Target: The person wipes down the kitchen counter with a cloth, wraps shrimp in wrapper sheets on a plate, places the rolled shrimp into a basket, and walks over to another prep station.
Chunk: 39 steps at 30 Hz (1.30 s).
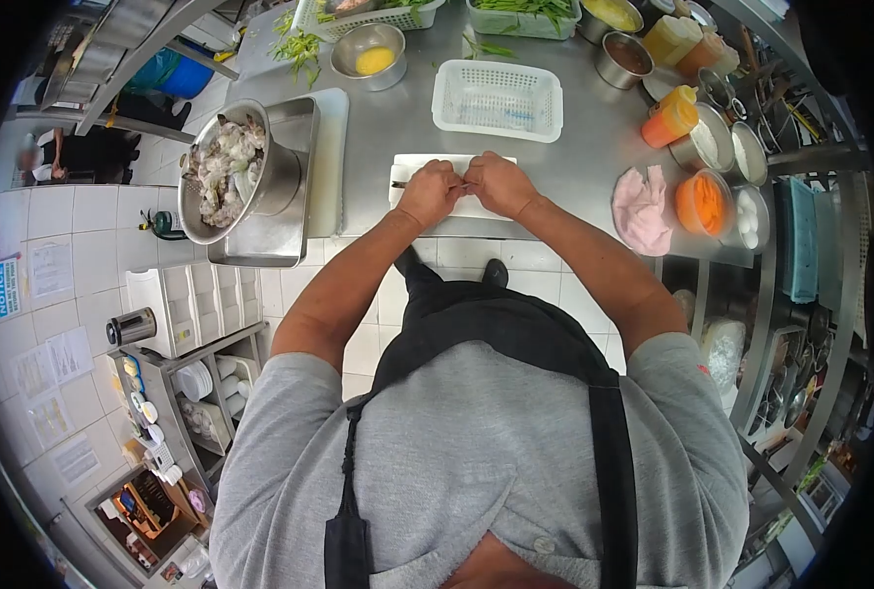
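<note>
Where the steel surface meets your side, you have a metal tray to the left, a bowl of pale, raw-looking seafood standing over it, the perforated basket ahead, the white board straight in front of you and a crumpled pink cloth off to the right. Your left hand and right hand meet above the board, fingers curled in and the 2 sets of fingertips nearly together; they seem to pinch 1 small piece between them, too covered to identify. To do this well, I would steady it with your left fingertips, work gently with your right, and stay over the board's middle so any scrap drops there. Mind the edges: the board lies close to the surface's front edge, and the tray appears to reach past it, so keep your left elbow in. For room, steel shows between board and cloth on your right; only a narrow strip parts board from basket.
</note>
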Each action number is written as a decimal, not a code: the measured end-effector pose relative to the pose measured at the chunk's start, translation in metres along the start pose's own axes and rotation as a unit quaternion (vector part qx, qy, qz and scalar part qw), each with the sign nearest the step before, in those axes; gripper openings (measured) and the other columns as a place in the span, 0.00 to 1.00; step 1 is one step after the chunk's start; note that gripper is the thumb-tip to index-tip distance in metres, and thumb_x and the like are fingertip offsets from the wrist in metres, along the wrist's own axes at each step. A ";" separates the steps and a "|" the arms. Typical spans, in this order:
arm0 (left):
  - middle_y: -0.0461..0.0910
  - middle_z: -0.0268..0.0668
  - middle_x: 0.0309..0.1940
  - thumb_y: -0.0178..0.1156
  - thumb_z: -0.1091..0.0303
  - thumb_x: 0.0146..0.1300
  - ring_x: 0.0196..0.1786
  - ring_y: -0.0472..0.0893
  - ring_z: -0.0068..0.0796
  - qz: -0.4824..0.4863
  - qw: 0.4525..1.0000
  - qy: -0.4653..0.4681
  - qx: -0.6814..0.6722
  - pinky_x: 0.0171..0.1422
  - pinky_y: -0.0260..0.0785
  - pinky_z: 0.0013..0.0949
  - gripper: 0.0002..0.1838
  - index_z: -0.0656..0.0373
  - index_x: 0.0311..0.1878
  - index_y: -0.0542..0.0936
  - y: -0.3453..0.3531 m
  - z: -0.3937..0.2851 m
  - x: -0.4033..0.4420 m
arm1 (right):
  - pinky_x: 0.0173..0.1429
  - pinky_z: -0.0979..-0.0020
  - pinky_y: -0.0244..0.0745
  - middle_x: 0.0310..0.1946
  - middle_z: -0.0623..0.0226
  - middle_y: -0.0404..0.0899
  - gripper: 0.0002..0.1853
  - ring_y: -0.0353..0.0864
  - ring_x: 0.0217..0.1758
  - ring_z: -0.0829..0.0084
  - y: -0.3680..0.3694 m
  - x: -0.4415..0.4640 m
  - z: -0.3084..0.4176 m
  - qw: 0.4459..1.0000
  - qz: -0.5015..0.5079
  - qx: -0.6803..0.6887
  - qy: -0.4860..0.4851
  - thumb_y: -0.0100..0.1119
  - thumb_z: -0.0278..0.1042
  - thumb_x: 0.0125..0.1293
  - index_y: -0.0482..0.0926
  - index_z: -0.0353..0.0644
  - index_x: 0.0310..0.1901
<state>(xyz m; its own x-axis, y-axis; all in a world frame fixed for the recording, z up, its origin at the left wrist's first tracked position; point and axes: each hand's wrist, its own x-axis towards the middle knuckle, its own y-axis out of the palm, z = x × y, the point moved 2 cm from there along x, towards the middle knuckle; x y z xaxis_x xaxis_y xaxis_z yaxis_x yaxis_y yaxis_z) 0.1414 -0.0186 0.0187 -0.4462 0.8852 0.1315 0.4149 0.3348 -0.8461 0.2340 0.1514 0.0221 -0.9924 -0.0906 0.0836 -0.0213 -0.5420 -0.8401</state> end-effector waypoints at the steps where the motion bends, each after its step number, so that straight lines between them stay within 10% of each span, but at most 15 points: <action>1: 0.85 0.41 0.37 0.73 0.67 0.65 0.49 0.85 0.48 0.000 1.000 0.004 0.001 0.57 0.80 0.49 0.05 0.58 0.36 0.91 0.000 0.000 0.002 | 0.61 0.55 0.83 0.42 0.66 0.85 0.05 0.83 0.56 0.56 -0.001 0.000 0.000 1.000 -0.004 -0.004 -0.007 0.70 0.34 0.67 0.91 0.46 0.40; 27: 0.87 0.41 0.37 0.79 0.62 0.61 0.47 0.87 0.48 -0.041 0.999 -0.014 0.012 0.55 0.81 0.48 0.09 0.55 0.40 0.95 0.019 -0.014 0.016 | 0.57 0.52 0.85 0.43 0.60 0.85 0.05 0.87 0.53 0.52 -0.007 -0.013 -0.014 0.999 -0.012 -0.032 0.026 0.64 0.32 0.72 0.89 0.45 0.41; 33: 0.91 0.38 0.45 0.80 0.57 0.60 0.53 0.87 0.48 -0.031 0.999 0.004 0.018 0.59 0.81 0.50 0.22 0.49 0.58 0.93 -0.007 -0.015 0.003 | 0.61 0.52 0.84 0.46 0.58 0.86 0.07 0.86 0.55 0.51 -0.016 -0.017 -0.007 0.997 0.035 -0.060 0.026 0.69 0.34 0.70 0.90 0.42 0.43; 39: 0.89 0.36 0.42 0.78 0.58 0.62 0.52 0.86 0.46 -0.045 0.996 -0.047 0.068 0.57 0.78 0.51 0.17 0.48 0.54 0.94 -0.003 0.000 -0.015 | 0.64 0.53 0.82 0.44 0.60 0.85 0.08 0.84 0.57 0.52 -0.007 -0.009 0.016 0.996 -0.087 -0.029 -0.008 0.72 0.34 0.68 0.91 0.42 0.44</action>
<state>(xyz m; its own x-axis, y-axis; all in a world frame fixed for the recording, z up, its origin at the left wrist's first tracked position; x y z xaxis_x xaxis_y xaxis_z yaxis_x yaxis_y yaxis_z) 0.1469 -0.0332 0.0195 -0.5520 0.8170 0.1666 0.2614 0.3593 -0.8959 0.2446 0.1430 0.0356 -0.9707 -0.0135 0.2397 -0.2009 -0.5012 -0.8417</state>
